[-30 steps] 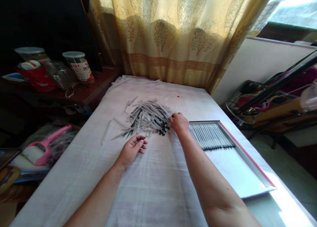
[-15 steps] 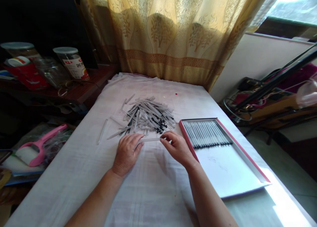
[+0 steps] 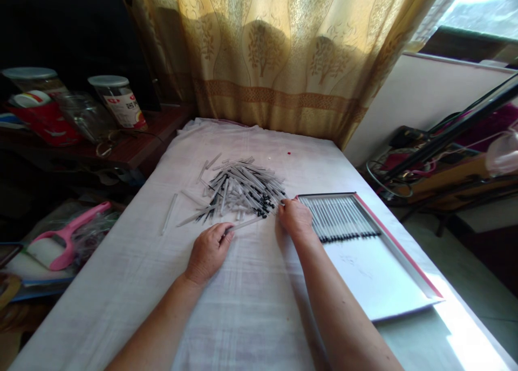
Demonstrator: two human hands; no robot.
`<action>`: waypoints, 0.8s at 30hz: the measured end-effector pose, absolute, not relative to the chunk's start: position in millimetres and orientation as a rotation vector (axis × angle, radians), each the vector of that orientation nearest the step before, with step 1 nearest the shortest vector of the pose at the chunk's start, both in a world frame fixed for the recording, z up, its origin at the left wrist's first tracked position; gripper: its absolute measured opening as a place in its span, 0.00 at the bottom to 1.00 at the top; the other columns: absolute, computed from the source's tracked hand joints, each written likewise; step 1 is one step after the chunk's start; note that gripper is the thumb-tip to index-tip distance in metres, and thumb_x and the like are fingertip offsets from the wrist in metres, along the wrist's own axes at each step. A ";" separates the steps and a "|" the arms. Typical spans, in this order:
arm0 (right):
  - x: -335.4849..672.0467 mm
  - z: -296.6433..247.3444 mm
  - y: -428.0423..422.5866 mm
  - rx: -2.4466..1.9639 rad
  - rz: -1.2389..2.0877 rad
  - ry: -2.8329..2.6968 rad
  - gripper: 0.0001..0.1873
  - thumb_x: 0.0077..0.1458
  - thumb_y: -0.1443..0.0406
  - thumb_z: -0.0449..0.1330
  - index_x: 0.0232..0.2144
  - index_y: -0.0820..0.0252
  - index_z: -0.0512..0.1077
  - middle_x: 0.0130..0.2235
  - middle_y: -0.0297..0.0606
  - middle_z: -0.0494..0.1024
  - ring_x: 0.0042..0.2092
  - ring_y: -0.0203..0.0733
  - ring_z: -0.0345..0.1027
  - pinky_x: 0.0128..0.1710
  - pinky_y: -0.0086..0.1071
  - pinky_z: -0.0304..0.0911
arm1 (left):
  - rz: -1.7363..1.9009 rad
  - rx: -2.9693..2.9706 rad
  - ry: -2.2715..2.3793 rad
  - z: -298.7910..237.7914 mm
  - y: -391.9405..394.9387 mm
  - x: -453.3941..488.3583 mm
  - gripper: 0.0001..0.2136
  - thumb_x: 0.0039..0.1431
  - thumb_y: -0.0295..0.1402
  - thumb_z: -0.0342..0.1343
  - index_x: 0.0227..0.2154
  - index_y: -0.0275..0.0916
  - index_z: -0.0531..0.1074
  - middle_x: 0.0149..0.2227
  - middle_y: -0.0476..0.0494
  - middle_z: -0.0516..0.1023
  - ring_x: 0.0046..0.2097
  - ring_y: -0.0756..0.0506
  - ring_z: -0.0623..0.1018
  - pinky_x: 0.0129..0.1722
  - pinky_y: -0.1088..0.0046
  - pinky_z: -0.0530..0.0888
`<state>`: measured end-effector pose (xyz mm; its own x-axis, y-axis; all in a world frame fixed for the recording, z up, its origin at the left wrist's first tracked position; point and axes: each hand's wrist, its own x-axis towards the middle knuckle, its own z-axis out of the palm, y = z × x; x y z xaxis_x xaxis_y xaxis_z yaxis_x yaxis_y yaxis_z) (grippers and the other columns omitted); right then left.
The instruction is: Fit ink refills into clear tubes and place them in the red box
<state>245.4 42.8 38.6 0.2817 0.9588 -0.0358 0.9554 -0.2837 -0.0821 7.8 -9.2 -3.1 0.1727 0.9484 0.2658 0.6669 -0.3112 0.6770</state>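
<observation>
A loose heap of thin clear tubes with black tips (image 3: 238, 190) lies on the white cloth (image 3: 251, 306) in the middle of the table. My left hand (image 3: 208, 249) rests palm down just in front of the heap, fingers pinched on the near end of one clear tube (image 3: 247, 223). My right hand (image 3: 295, 217) reaches to the heap's right edge, fingers curled down among the black tips. Right of it lies a flat white tray with a red rim (image 3: 399, 252), with several tubes lined up side by side in its far part.
Jars and a red box (image 3: 117, 101) stand on a dark wooden shelf at the left. A pink-handled tool (image 3: 67, 236) lies lower left. A yellow curtain (image 3: 279, 58) hangs behind the table. Cables and clutter (image 3: 441, 149) sit to the right.
My right hand let go of the tube it had passed to my left hand and went back up to the heap's right edge. My left hand stayed in place, holding that tube.
</observation>
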 end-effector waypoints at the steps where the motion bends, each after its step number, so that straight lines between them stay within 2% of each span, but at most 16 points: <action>1: 244.1 38.6 44.5 -2.500 0.109 -1.841 0.16 0.61 0.62 0.51 0.42 0.57 0.77 0.43 0.46 0.79 0.42 0.48 0.75 0.38 0.34 0.65 | 0.933 2.048 1.524 -3.1 -9.2 7.8 0.12 0.60 0.37 0.50 0.41 0.43 0.76 0.40 0.42 0.81 0.43 0.41 0.79 0.44 0.68 0.73; 6: 240.7 40.2 48.7 -2.528 0.059 -1.834 0.15 0.61 0.62 0.52 0.45 0.54 0.76 0.47 0.44 0.77 0.42 0.44 0.74 0.37 0.31 0.64 | 0.945 2.042 1.513 -2.9 -9.6 7.9 0.12 0.59 0.37 0.51 0.40 0.43 0.76 0.40 0.43 0.81 0.42 0.41 0.79 0.44 0.68 0.73; 12: 241.4 38.8 50.6 -2.535 0.078 -1.846 0.16 0.61 0.62 0.51 0.44 0.55 0.76 0.48 0.46 0.76 0.43 0.47 0.74 0.37 0.33 0.65 | 0.957 2.024 1.500 -2.9 -9.9 7.9 0.11 0.59 0.37 0.52 0.40 0.43 0.77 0.39 0.42 0.81 0.41 0.41 0.79 0.43 0.68 0.73; 20: 239.3 39.7 53.0 -2.537 0.113 -1.826 0.16 0.60 0.65 0.50 0.43 0.61 0.76 0.47 0.50 0.77 0.44 0.49 0.74 0.39 0.35 0.65 | 0.942 2.062 1.501 -3.6 -9.6 7.1 0.12 0.60 0.37 0.51 0.41 0.42 0.76 0.40 0.41 0.81 0.41 0.41 0.79 0.43 0.67 0.73; 24: 244.5 40.2 39.8 -2.426 0.078 -1.651 0.14 0.59 0.65 0.51 0.40 0.60 0.76 0.44 0.48 0.78 0.42 0.47 0.74 0.40 0.35 0.64 | 0.998 2.040 1.483 -4.5 -9.1 6.8 0.12 0.60 0.37 0.51 0.41 0.41 0.76 0.40 0.42 0.81 0.41 0.42 0.80 0.42 0.70 0.74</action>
